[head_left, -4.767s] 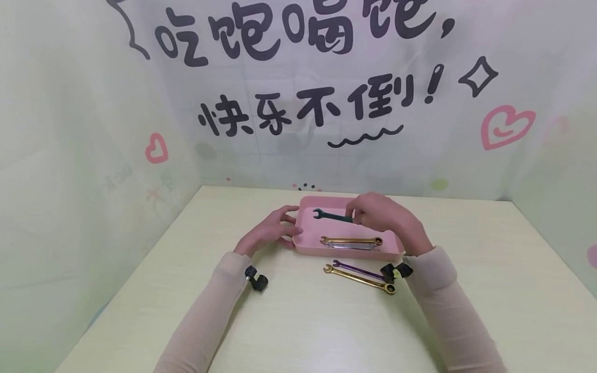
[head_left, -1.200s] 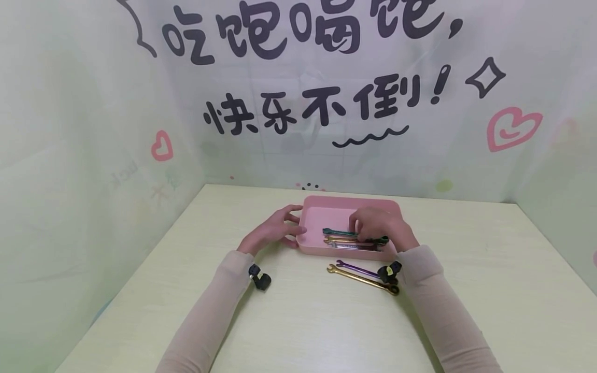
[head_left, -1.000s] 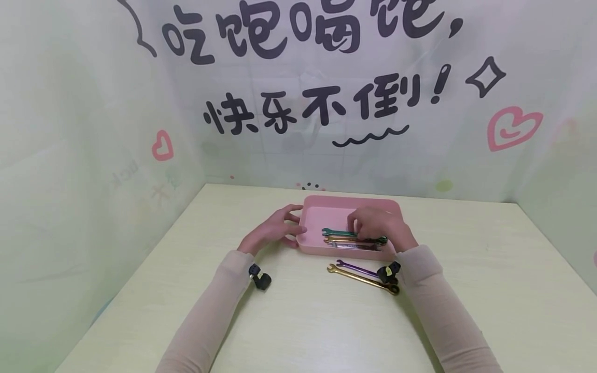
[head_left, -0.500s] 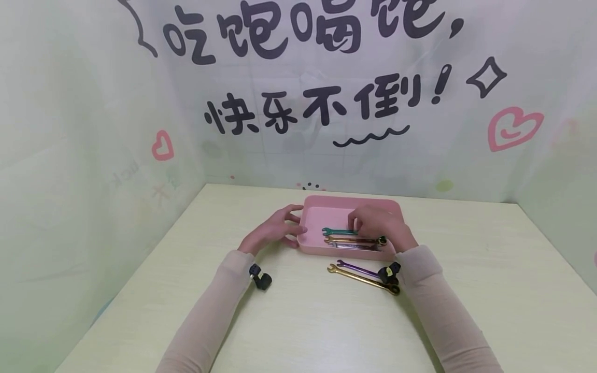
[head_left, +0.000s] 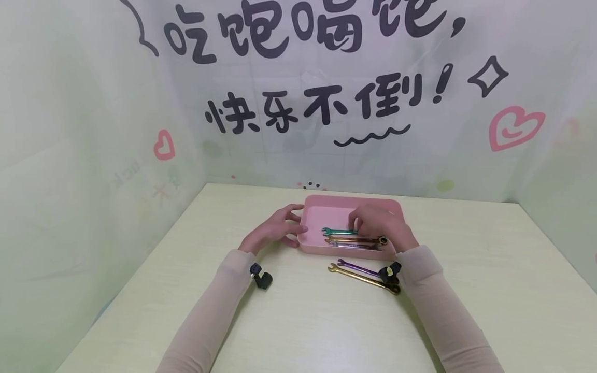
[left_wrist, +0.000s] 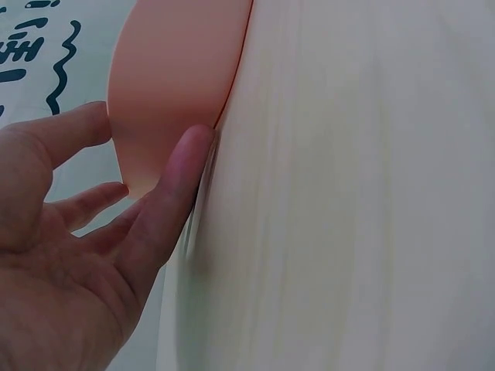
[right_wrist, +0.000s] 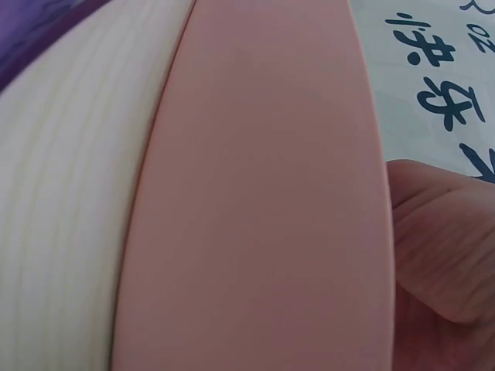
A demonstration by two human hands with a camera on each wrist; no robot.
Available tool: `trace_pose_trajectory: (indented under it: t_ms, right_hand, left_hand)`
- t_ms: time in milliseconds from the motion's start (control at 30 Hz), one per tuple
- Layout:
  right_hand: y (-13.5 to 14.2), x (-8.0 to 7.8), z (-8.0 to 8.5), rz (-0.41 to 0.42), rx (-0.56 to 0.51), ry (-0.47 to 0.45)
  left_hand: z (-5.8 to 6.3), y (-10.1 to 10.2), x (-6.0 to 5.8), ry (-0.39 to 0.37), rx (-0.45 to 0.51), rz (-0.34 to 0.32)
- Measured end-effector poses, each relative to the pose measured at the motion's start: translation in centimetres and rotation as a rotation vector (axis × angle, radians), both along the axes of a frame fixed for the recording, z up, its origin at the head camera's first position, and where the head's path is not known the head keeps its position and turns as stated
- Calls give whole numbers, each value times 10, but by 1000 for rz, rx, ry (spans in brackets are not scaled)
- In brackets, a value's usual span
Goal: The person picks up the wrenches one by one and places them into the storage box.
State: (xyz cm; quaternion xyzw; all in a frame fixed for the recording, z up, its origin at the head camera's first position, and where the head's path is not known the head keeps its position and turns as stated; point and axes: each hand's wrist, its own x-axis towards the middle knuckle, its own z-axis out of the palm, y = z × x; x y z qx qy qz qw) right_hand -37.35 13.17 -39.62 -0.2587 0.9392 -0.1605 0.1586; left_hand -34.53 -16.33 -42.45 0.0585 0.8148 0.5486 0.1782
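Inside pink tray | green wrench | beneath right hand, jutting left

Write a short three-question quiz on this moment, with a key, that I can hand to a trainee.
1. How many wrenches lie on the table, outside the pink tray?
2. True or false: the left hand is touching the silver wrench.
3. Fill in the blank: inside the tray, the right hand hides one end of the ____ wrench.

Key:
1. Two: the purple wrench and a gold wrench.
2. False: it touches the tray's left end.
3. Green: only the open end of the green wrench and part of its shaft show.
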Motion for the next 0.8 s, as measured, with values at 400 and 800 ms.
trace_pose_trajectory:
  t_ms: [400,800]
  right_hand:
    - [0,14,22,47,63,61]
    - [-1,67,36,158,5,266]
  left_hand:
    - [-3,-2,-2,17,-9,-7]
    - [-1,-1,-1,15,-21,-3]
